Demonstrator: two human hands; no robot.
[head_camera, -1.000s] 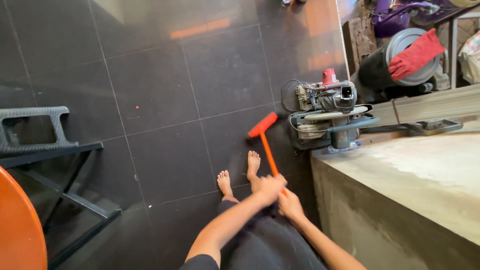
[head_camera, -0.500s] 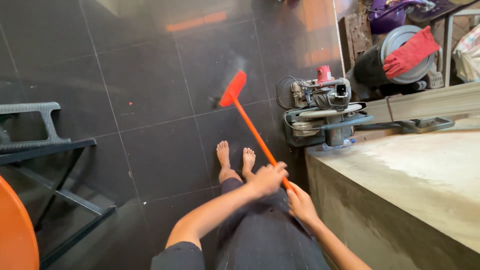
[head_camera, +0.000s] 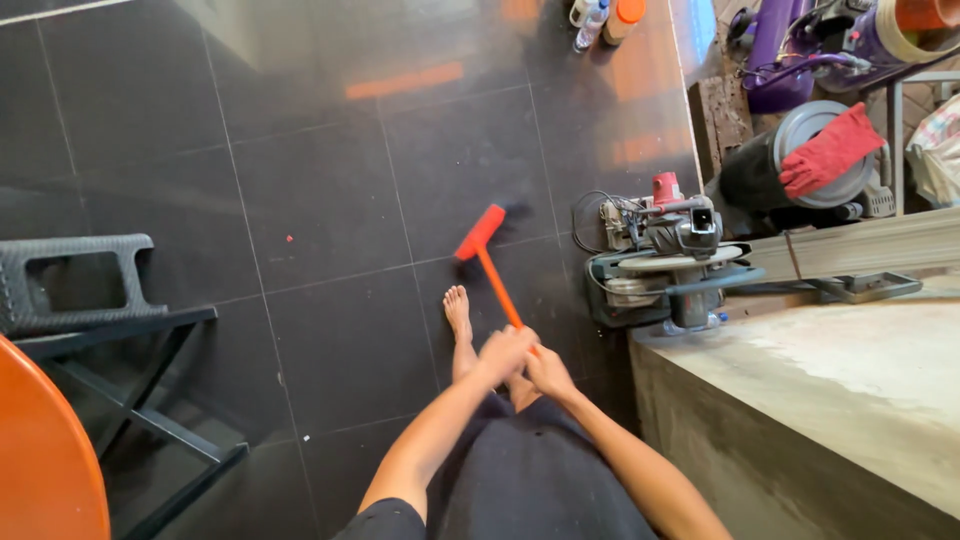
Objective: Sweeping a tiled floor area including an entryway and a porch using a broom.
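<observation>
Both my hands grip the orange handle of a broom (head_camera: 489,255). My left hand (head_camera: 506,350) is higher on the stick and my right hand (head_camera: 546,370) sits just behind it, close to my body. The broom's orange head with dark bristles rests on the black tiled floor (head_camera: 330,200), just ahead of my bare foot (head_camera: 458,312). I stand barefoot in dark clothes.
A mitre saw (head_camera: 665,265) stands on the floor to the right, beside a raised concrete ledge (head_camera: 830,370). A red glove (head_camera: 830,150) lies on a round grey drum. A grey folding stool (head_camera: 90,290) and an orange round edge (head_camera: 40,450) are at left. Bottles (head_camera: 600,15) stand far ahead.
The broom head has swept back toward my feet and to the right after swinging further out. My hands have stayed together on the handle.
</observation>
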